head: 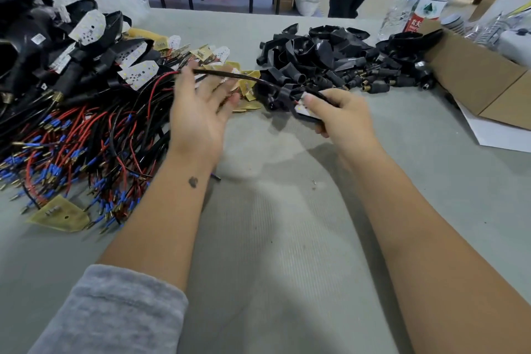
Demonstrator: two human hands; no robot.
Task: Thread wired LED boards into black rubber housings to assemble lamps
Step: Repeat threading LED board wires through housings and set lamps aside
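A black rubber housing (277, 95) with its LED board (305, 103) is sitting above the table in the gripping right hand (342, 115), its wires (230, 75) trailing leftward across the spread, relaxed fingers of the left hand (198, 112).

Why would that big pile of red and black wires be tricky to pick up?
The wires would probably flop and droop, since they lie in loose curves. They look tangled, so lifting a few might drag others along. Each seems thin and likely light.
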